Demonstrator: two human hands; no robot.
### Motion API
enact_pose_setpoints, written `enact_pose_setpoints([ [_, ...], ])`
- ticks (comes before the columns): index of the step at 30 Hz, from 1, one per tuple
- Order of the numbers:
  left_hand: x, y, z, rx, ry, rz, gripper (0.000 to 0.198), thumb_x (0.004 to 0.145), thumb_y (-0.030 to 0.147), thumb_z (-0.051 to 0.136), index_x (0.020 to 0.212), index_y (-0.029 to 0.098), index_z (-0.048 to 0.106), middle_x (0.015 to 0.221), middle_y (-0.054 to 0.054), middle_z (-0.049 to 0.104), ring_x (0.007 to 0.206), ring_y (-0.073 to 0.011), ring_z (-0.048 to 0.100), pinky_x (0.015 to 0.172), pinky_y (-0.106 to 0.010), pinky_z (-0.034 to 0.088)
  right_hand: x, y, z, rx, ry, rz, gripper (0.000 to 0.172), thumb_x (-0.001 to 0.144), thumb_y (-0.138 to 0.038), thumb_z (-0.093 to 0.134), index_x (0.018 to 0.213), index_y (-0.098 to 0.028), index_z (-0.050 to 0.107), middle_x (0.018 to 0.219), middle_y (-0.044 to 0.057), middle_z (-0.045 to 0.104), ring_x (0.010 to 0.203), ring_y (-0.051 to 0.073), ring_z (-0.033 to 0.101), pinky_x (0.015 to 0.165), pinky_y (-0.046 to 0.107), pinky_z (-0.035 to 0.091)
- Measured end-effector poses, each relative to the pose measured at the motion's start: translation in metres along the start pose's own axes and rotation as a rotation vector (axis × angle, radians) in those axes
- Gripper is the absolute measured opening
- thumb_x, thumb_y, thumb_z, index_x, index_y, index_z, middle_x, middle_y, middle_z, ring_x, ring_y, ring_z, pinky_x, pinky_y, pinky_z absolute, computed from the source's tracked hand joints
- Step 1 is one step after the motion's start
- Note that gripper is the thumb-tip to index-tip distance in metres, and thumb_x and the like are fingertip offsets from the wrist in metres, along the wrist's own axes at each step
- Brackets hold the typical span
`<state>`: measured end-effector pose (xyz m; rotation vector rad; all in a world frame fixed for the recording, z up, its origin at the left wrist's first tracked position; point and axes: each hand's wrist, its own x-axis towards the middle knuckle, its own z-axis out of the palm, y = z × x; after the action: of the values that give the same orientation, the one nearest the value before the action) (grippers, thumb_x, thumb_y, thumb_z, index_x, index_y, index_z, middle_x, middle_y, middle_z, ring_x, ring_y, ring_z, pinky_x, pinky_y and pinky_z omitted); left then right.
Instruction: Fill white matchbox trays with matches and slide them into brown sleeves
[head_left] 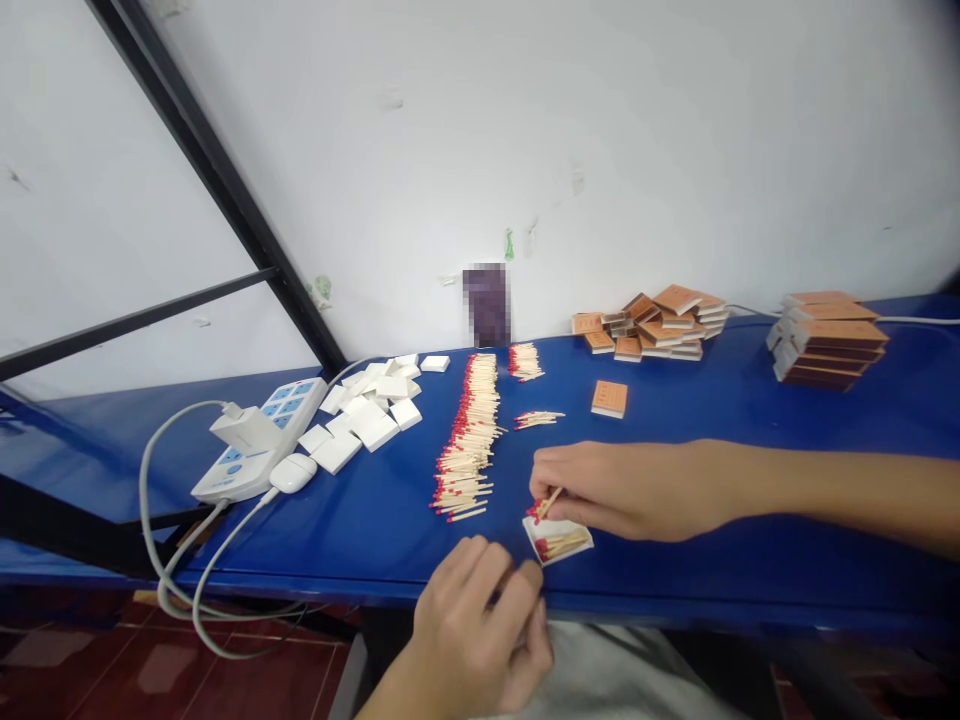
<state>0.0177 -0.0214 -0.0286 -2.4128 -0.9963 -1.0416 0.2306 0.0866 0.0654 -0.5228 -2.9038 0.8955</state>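
My right hand is closed on a few red-tipped matches, held over the upper side of a small white tray. More matches lie inside that tray. Close to the tray's lower left corner, my left hand is curled at the table's front edge; whether its fingers hold anything is hidden. A long row of matches runs down the table left of the tray. Two smaller groups, one at the back and one nearer, lie right of the row.
White trays are heaped on the left, beside a power strip with cables and a white case. Orange matchboxes form a pile and a stack at the right. One matchbox lies alone. A blurred dark object leans on the wall.
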Motion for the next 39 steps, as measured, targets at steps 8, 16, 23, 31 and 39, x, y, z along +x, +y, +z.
enact_pose_setpoints([
  [8,0.011,-0.001,-0.011,-0.222,-0.200,-0.240,0.035,0.096,0.020,0.052,0.131,0.018,0.049,0.123,-0.013,0.059,0.107,-0.0250,0.058,0.091,-0.037,0.052,-0.001,-0.001,0.020,-0.042,0.010,-0.017,0.023,0.103,-0.026,0.036,0.097,-0.017,0.056,0.094,0.006,0.056,0.083,0.017,0.052,0.074,0.031,0.042],
  [16,0.014,-0.001,-0.010,-0.305,-0.260,-0.304,0.028,0.097,0.023,0.055,0.124,0.023,0.050,0.113,-0.005,0.065,0.097,-0.0251,0.059,0.084,-0.041,0.051,0.002,-0.002,0.027,-0.141,0.034,-0.024,0.022,0.099,-0.016,0.046,0.088,-0.015,0.065,0.086,0.005,0.060,0.080,0.016,0.058,0.071,0.027,0.043],
  [23,0.010,0.001,-0.002,-0.204,-0.197,-0.284,0.024,0.099,0.025,0.054,0.122,0.021,0.052,0.106,-0.005,0.067,0.089,-0.0254,0.060,0.079,-0.041,0.051,0.004,0.006,0.036,-0.495,-0.025,-0.156,0.020,0.090,-0.004,0.051,0.077,-0.015,0.063,0.077,0.004,0.059,0.073,0.017,0.052,0.062,0.029,0.037],
  [31,0.010,0.000,-0.004,-0.187,-0.204,-0.251,0.023,0.099,0.024,0.052,0.122,0.022,0.054,0.113,-0.005,0.068,0.092,-0.0256,0.063,0.082,-0.041,0.051,-0.002,0.001,0.025,-0.525,-0.080,-0.122,0.017,0.085,-0.004,0.054,0.075,-0.015,0.061,0.078,0.002,0.055,0.064,0.013,0.045,0.056,0.029,0.034],
  [39,0.009,0.000,-0.003,-0.141,-0.183,-0.215,0.025,0.101,0.026,0.050,0.125,0.021,0.053,0.114,-0.006,0.069,0.092,-0.0255,0.065,0.082,-0.042,0.052,-0.009,0.001,0.025,-0.488,-0.021,-0.146,0.015,0.089,-0.006,0.053,0.086,-0.014,0.065,0.084,0.004,0.055,0.068,0.015,0.048,0.058,0.028,0.035],
])
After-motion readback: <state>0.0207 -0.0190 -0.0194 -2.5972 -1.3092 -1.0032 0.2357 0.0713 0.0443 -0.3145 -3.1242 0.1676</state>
